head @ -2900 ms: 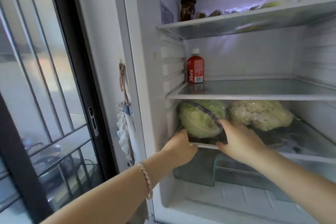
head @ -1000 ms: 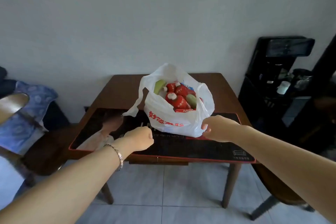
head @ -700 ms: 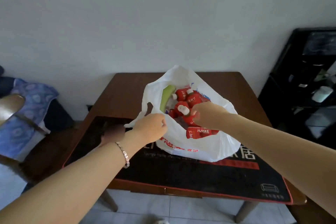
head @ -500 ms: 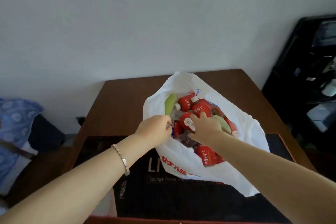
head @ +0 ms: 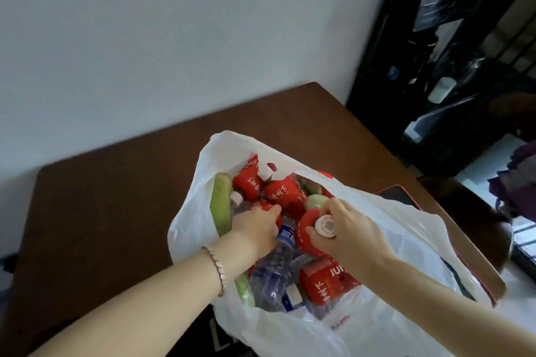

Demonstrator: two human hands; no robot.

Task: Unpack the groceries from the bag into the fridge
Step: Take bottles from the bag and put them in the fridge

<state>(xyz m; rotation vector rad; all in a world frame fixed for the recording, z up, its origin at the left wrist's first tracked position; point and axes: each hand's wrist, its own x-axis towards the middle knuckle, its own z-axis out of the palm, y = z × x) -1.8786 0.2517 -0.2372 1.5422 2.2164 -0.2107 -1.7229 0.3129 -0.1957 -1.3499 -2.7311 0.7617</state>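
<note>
Open on a brown wooden table [head: 116, 197]: a white plastic bag [head: 385, 211] packed with groceries. Pinched just under its white cap, between thumb and fingers of the right hand [head: 351, 229]: a red juice bottle [head: 306, 226], small square code on the cap. Curled down among the bottles, the left hand [head: 255, 229], fingertips on a red label; grip impossible to tell. Legible on a second juice bottle [head: 324, 284]: "JUI", beside white Chinese characters. Between the wrists, a clear water bottle [head: 272, 272], blue label unreadable. Along the bag's left wall, a long green vegetable [head: 220, 203].
</note>
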